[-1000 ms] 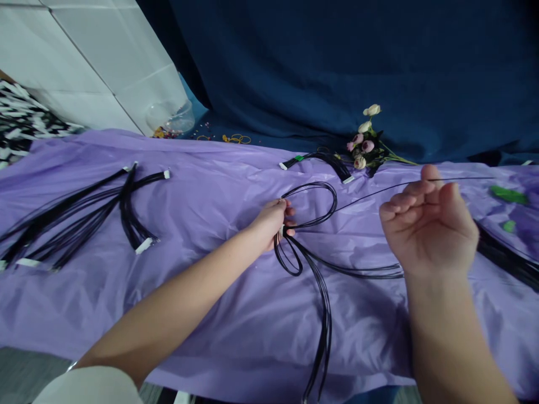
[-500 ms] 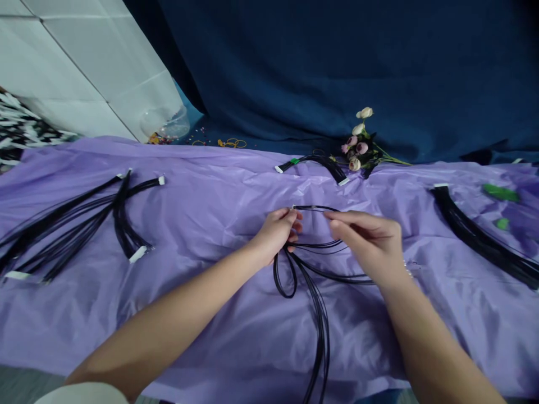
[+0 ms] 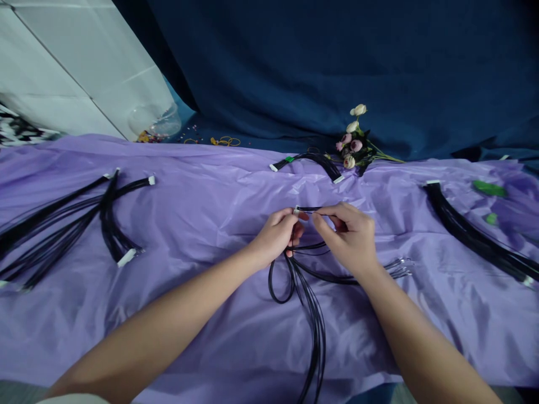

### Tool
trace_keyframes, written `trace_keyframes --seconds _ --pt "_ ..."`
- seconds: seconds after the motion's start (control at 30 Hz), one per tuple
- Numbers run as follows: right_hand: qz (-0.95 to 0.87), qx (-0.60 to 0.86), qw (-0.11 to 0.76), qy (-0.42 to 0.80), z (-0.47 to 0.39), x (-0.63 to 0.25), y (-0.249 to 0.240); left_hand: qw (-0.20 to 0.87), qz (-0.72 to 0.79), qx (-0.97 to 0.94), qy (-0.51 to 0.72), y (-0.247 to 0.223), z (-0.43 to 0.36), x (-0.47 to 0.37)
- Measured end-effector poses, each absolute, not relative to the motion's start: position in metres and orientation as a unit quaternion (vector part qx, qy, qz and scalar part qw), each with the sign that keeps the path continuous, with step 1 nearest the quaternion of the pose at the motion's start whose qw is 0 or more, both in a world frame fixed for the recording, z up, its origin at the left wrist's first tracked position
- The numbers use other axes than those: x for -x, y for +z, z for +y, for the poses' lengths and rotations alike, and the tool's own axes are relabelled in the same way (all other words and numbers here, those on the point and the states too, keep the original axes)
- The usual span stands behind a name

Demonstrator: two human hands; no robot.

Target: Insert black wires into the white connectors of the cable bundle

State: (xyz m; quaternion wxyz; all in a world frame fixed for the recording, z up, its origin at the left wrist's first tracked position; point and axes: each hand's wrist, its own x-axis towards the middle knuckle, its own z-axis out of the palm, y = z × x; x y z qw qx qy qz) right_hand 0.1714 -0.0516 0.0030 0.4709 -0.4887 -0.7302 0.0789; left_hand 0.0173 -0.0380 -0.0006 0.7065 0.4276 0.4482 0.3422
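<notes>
My left hand is closed on a small white connector at the middle of the cloth, thumb on top. Black wires run from the connector to my right hand, whose thumb and index finger pinch them close by. Below my left hand hangs the rest of the wire bundle, with one loop curling to the left. Some strands pass under my right wrist and end in bare metal terminals. The exact grip inside my left palm is hidden.
Black wire harnesses with white connectors lie at left. A short harness rests at the back beside artificial flowers. Another thick harness is at right near green pieces. A clear bowl stands behind the purple cloth.
My right hand has moved left along the wires, nearer to my left hand. The white connector shows more clearly now. The whole view has shifted slightly.
</notes>
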Motion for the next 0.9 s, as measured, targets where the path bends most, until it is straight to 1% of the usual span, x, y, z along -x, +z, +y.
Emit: trace_keyframes --seconds 0.27,0.47,0.63,0.9 --pt "-0.737 0.483 0.470 0.055 -0.0505 -0.1708 -0.0006 0.720 0.428 -0.423 0.346 0.0055 -0.0393 -0.0178" --pt "-0.736 0.489 0.464 0.052 -0.0501 -0.1726 -0.0021 0.706 0.432 -0.434 0.356 0.0004 -0.0401 -0.0188" --pt "-0.739 0.486 0.465 0.042 -0.0505 -0.1728 -0.0019 0.714 0.417 -0.434 0.358 -0.0012 -0.0396 -0.0182" --pt "-0.732 0.501 0.461 0.028 -0.0505 -0.1720 -0.0008 0.772 0.374 -0.380 0.345 0.0032 -0.0371 -0.0112"
